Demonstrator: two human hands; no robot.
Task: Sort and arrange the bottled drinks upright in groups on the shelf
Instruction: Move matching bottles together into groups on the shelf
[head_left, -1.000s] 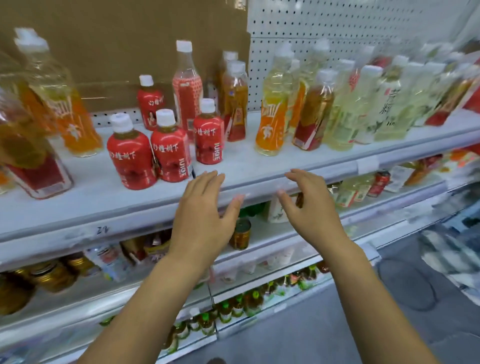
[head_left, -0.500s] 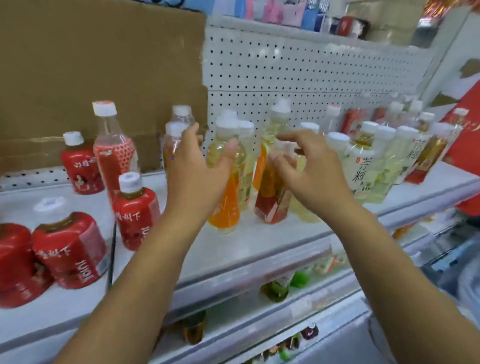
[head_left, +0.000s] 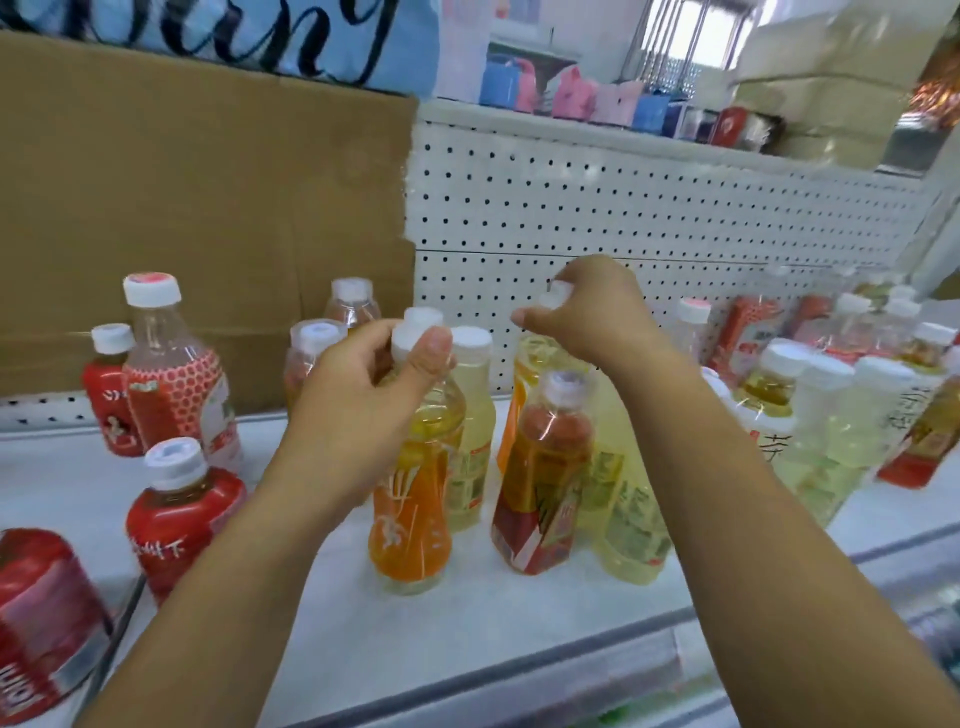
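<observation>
Two bottles are in hand near the middle of the shelf (head_left: 467, 623). The left hand (head_left: 358, 410) pinches the cap of the front orange bottle (head_left: 410, 519) between thumb and curled fingers. The right hand (head_left: 602, 317) nips the cap of the rear orange bottle (head_left: 511, 415) with its fingertips — that one is mostly hidden behind a red-label bottle (head_left: 545, 467). Both seem to stand upright on the shelf. Pale bottles (head_left: 470, 441) crowd between and beside them; red bottles (head_left: 182, 509) sit well apart to the left. To pair the orange ones cleanly, I would lift each straight up by the neck — clear of the neighbours' caps — then set them down touching, labels forward, without knocking the red-label bottle.
</observation>
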